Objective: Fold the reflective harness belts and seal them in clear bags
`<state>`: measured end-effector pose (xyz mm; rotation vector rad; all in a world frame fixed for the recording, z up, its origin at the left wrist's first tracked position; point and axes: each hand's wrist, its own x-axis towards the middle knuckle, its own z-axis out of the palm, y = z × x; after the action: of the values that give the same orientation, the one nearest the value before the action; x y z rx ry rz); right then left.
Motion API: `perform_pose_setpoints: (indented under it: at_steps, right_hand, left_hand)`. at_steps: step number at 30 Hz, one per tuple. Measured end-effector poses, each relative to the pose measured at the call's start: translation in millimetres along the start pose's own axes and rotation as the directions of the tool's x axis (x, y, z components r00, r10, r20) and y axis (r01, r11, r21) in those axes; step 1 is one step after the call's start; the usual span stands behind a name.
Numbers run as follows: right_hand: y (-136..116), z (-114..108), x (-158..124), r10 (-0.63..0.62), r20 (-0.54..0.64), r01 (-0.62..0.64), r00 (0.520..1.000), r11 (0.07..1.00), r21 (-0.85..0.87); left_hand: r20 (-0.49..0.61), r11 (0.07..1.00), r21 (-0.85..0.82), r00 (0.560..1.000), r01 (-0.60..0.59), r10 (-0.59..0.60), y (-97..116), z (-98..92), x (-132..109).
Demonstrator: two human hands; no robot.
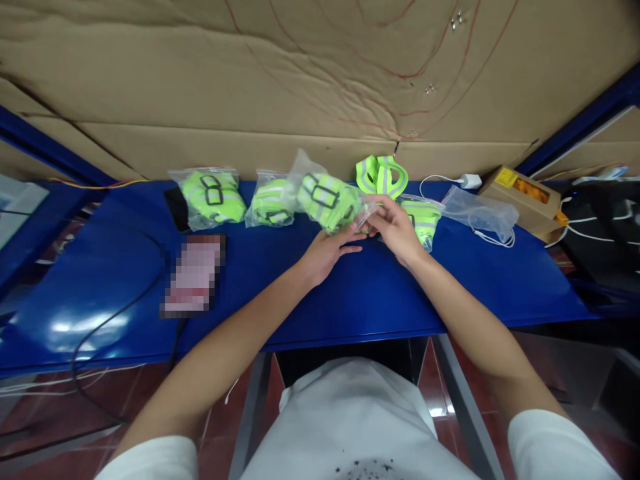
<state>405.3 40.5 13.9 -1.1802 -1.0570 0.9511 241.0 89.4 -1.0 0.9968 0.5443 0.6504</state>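
The right hand (pixel 395 230) has its thumb and fingers pinched on one end of the held bag (pixel 325 200), a clear plastic pouch with a bright green reflective strap packed inside. The left hand (pixel 327 253) meets the same end from below, fingers stretched out; where the fingertips crowd together, I can't make out whether it grips the plastic or merely steadies it. The held bag lies out ahead of both hands, over the blue tabletop (pixel 300 313), its far corner standing up.

The grip sits at one end while the bulk hangs beyond it, so a loosened pinch could let the slick plastic slip or tip. Pulling hard there might also crease or tear the film.

Just beyond the right hand are a loose green strap (pixel 383 175) and another packed bag (pixel 425 220), close enough for a careless wrist to nudge. On the other side, the middle bag (pixel 273 201) appears to be overlapped by the held bag's edge, and a sideways sweep could drag it along. Further out lie the leftmost bag (pixel 217 197), a flattened clear bag (pixel 480 212) and a cardboard box (pixel 525 200).
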Motion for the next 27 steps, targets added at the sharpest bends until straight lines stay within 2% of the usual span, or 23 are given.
perform_pose_setpoints:
  at_steps: [1,3,5,6,7,8,9,10,11,12,13,14,15,17,19,21,24,27]
  right_hand:
    - [0.4,-5.0,2.1,-0.065,-0.034,0.061,0.997,0.992,-0.110]
    - [-0.4,-13.4,4.9,-0.136,-0.046,0.123,0.990,0.969,-0.216]
    - [-4.0,-17.6,5.4,-0.129,0.005,0.127,0.992,0.968,-0.216]
    - [-6.5,-17.9,5.0,-0.116,0.022,0.118,0.993,0.973,-0.199]
    - [-9.3,-17.4,4.2,-0.107,0.021,0.109,0.994,0.979,-0.175]
    - [-12.0,-16.4,3.3,-0.098,0.006,0.098,0.995,0.985,-0.143]
    - [-14.5,-15.1,2.3,-0.085,-0.013,0.083,0.996,0.991,-0.101]
    - [-16.6,-13.7,1.4,-0.069,-0.025,0.067,0.997,0.996,-0.057]
    - [-18.2,-12.6,0.6,-0.054,-0.022,0.053,0.998,0.998,-0.018]
    - [-19.3,-11.6,-0.1,-0.042,-0.007,0.042,0.999,0.999,0.022]
    - [-20.0,-10.8,-0.7,-0.030,0.019,0.028,0.999,0.998,0.064]
    - [-20.4,-10.3,-1.2,-0.017,0.048,0.012,0.999,0.994,0.110]
    - [-20.8,-9.8,-1.7,-0.003,0.073,-0.008,0.997,0.988,0.155]
    - [-21.7,-9.3,-2.8,0.029,0.110,-0.054,0.993,0.971,0.232]
    - [-23.6,-9.2,-4.4,0.068,0.146,-0.104,0.987,0.960,0.260]
    - [-26.5,-9.8,-6.5,0.074,0.156,-0.106,0.985,0.974,0.203]
    - [-28.9,-11.7,-8.4,-0.042,0.083,0.045,0.996,0.998,-0.036]
    - [-24.0,-14.8,-5.0,-0.188,0.026,0.189,0.982,0.958,-0.217]
  left_hand:
    - [0.000,0.998,0.062,1.000,0.004,-0.004,1.6,-0.6,-0.2]
    - [0.033,0.984,0.175,0.999,0.023,-0.029,7.3,-1.0,-1.7]
    - [0.108,0.961,0.273,0.992,0.038,-0.070,16.1,-0.5,-5.5]
    - [0.142,0.948,0.317,0.988,0.005,-0.053,21.2,-0.3,-8.2]
    - [0.162,0.936,0.347,0.987,-0.053,-0.004,26.4,-0.7,-11.0]
    - [0.165,0.915,0.373,0.981,-0.155,0.099,31.2,-1.9,-13.4]
    - [0.149,0.863,0.406,0.954,-0.299,0.261,35.2,-4.1,-15.0]
    - [0.122,0.767,0.455,0.885,-0.452,0.449,38.4,-7.4,-15.3]
    - [0.099,0.634,0.518,0.776,-0.574,0.622,40.4,-11.8,-14.0]
    - [0.099,0.489,0.586,0.656,-0.646,0.748,41.3,-17.0,-11.1]
    - [0.122,0.357,0.642,0.550,-0.678,0.826,41.3,-22.3,-6.9]
    - [0.151,0.278,0.669,0.492,-0.689,0.857,40.6,-27.3,-1.9]
    - [0.173,0.276,0.661,0.499,-0.698,0.849,39.7,-31.4,3.0]
    - [0.205,0.400,0.572,0.597,-0.716,0.776,38.8,-35.3,9.8]
    - [0.196,0.540,0.492,0.691,-0.683,0.696,40.5,-33.3,9.8]
    - [0.124,0.608,0.509,0.751,-0.610,0.649,44.0,-27.9,4.2]
    - [-0.016,0.699,0.529,0.818,-0.481,0.575,47.2,-21.6,-4.1]
    - [-0.100,0.907,0.300,0.937,-0.294,0.336,43.8,-23.2,-1.5]
